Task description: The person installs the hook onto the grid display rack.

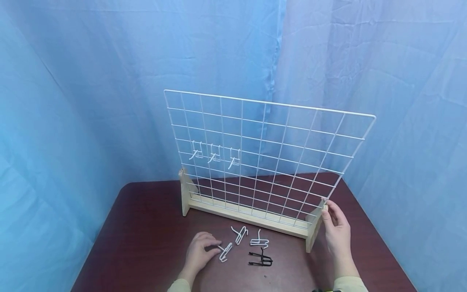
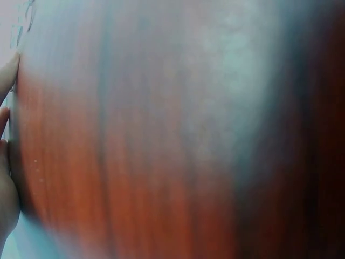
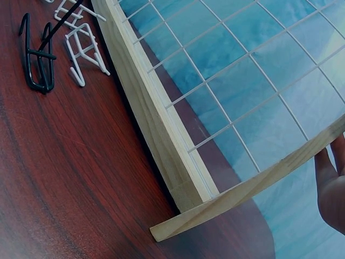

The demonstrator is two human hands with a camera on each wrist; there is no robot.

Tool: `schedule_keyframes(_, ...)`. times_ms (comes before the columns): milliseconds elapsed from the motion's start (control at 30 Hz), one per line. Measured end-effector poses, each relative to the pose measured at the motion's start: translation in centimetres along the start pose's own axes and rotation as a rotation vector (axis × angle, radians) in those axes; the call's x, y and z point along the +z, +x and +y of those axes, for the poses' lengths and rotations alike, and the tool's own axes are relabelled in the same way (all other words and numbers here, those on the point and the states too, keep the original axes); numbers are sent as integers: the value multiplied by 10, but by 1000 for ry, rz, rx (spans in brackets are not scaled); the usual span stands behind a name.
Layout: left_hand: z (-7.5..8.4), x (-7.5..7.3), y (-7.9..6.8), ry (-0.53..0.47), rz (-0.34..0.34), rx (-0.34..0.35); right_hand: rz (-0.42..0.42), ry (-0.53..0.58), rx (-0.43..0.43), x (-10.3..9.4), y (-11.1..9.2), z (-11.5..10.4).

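A white wire grid panel (image 1: 271, 138) stands in a wooden base (image 1: 248, 217). Three white hooks (image 1: 214, 157) hang in a row on its left half. My right hand (image 1: 337, 229) grips the upper end of the right wooden side support (image 1: 314, 229), thumb in front and fingers behind. On the table, my left hand (image 1: 198, 251) has thumb and index finger around the prong of a white hook (image 1: 226, 252). Two more white hooks (image 1: 239, 235) and a black double-pronged hook (image 3: 40, 54) lie nearby. In the left wrist view, only fingers (image 2: 7, 75) show at the edge.
The dark red-brown table (image 1: 146, 227) has rounded far corners. Blue curtains (image 1: 127, 81) surround it at the back and sides. The left wooden side support (image 1: 185, 194) stands at the base's other end.
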State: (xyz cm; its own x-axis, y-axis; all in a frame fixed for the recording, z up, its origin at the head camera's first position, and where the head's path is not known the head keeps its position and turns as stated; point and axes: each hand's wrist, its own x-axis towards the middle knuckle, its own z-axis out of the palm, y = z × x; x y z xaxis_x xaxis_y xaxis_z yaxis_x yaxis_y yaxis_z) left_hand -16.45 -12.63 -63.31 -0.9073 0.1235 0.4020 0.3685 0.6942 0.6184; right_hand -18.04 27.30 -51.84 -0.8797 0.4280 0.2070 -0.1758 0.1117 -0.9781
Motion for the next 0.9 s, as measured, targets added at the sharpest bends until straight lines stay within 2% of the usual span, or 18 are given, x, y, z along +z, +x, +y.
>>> schedule_keyframes(133,-1,1,0,9,8,6,1,-10,-10,-1,0,3)
schedule_keyframes(367,1,-2,1,-21,-24,-22,-6,18,1,0,-1,1)
schedule_keyframes(667,0,-1,0,-17,-7,12,-11,30,-6,-1,-1,1)
schedule_keyframes(900,0,2,0,-2,4,-23,-10,35,-19,0,0,2)
